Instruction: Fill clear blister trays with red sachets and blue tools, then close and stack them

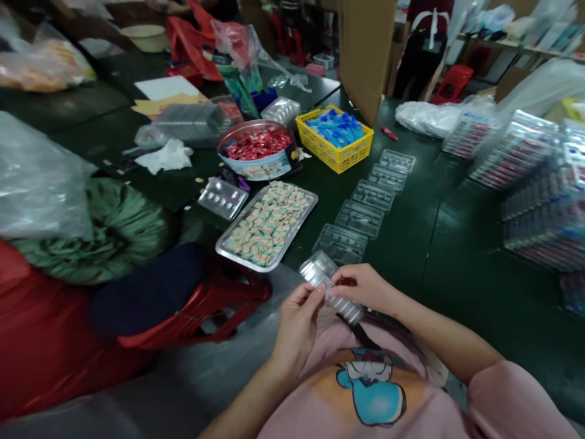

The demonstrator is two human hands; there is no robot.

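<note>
Close to my body, a stack of clear plastic blister trays is held between both hands, tilted over the table's front edge. My left hand pinches its left side with thumb and fingers. My right hand is closed over its upper right side; some fingertips are hidden. Just beyond the hands, several empty clear trays lie in a row running away from me. To the left stands a metal tray filled with small pale pieces striped in green and orange.
Behind the metal tray are a round tub of red wrapped pieces and a yellow basket of blue packets. Stacked filled packs stand at the right. A red stool is at left. A cardboard sheet rises behind.
</note>
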